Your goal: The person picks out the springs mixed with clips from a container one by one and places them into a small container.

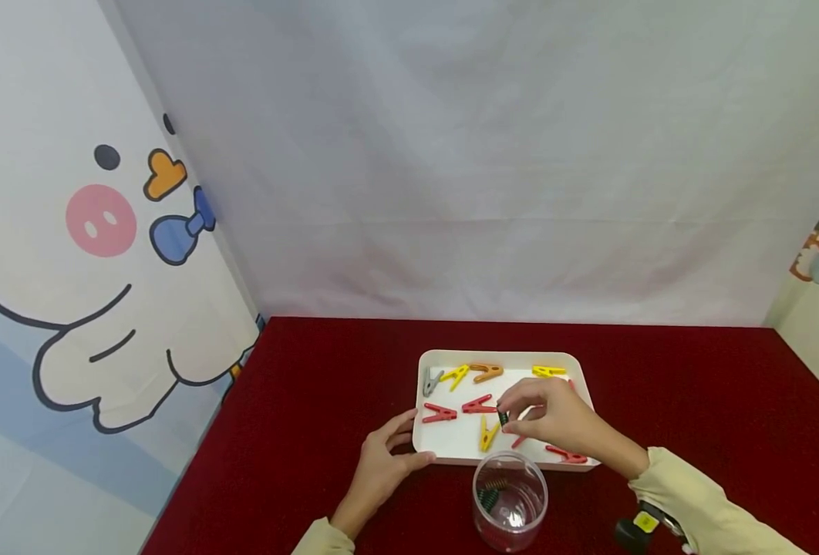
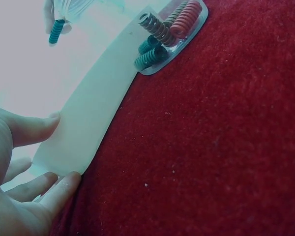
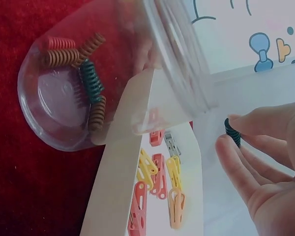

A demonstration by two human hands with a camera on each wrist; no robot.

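Note:
Between thumb and fingertips, my right hand (image 1: 555, 416) pinches a dark green coil spring (image 1: 503, 418) above the white tray (image 1: 454, 443). The same spring (image 3: 232, 132) shows clearly in the right wrist view. My left hand (image 1: 380, 466) holds the tray's near left corner, thumb along the front wall and fingers at the side. Clothespins lie spread in the tray: red (image 1: 440, 413), yellow (image 1: 488, 434), orange (image 1: 486, 371) and grey (image 1: 432, 382). In front of the tray stands a clear plastic jar (image 1: 510, 532) with several green, brown and red springs at its bottom.
A dark red cloth (image 1: 326, 401) covers the table under the tray and jar. Behind it hangs a white curtain (image 1: 451, 193), and a cartoon-printed sheet (image 1: 48, 231) stands at the left. A black device with a yellow label (image 1: 647, 522) is on the right wrist.

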